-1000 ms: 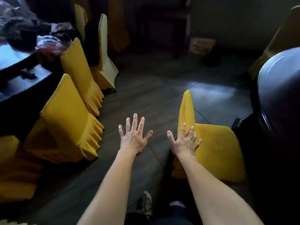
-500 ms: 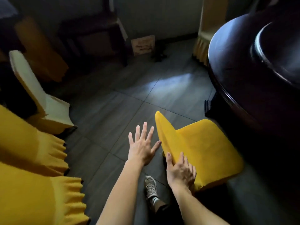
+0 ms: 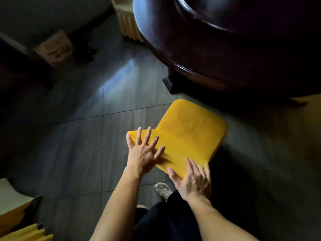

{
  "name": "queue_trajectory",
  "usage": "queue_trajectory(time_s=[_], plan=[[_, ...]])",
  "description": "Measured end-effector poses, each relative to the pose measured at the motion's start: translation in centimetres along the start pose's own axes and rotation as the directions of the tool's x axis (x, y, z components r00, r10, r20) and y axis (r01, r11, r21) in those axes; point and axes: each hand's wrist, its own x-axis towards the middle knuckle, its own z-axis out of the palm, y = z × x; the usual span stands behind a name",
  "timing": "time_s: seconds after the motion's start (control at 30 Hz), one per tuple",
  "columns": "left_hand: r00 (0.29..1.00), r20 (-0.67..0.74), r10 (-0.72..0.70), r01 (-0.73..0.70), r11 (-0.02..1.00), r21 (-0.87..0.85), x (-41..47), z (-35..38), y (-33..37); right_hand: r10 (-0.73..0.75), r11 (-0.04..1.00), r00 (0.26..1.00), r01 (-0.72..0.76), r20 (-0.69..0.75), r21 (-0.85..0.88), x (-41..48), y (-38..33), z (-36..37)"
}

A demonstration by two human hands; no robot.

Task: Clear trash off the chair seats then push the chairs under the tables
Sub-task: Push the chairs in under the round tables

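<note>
A chair in a yellow cover (image 3: 189, 133) stands on the floor in front of a dark round table (image 3: 225, 49), seat toward the table. No trash shows on its seat. My left hand (image 3: 143, 152) lies flat with fingers spread on the left end of the chair's backrest top. At the right end of the backrest my right hand (image 3: 192, 180) presses with fingers extended over the yellow fabric. Neither hand wraps around the chair.
Grey tiled floor (image 3: 83, 145) stretches to the left. Another covered chair (image 3: 128, 23) stands beyond the table at the top. Yellow and cream chair covers (image 3: 15, 216) show at the bottom left. A cardboard box (image 3: 53, 47) sits by the far wall. My shoe (image 3: 162, 190) is below the chair.
The view has swung right toward the round table. My left hand came down onto the backrest, and my right hand slid to its right end. The chair now faces the table.
</note>
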Motion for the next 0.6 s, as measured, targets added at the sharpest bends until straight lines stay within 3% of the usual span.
queue_trajectory(time_s=[0.27,0.6], plan=[[0.979,-0.047,0.199,-0.200,0.980,-0.006,0.6,0.1,-1.3,0.070,0.994,0.985,-0.083,-0.159,-0.076,-0.7,-1.2,0.9],[0.921,-0.047,0.386,-0.389,0.913,-0.122,0.8,0.1,-3.3,0.383,0.897,0.871,-0.430,-0.307,-0.103,-1.3,-5.7,3.4]])
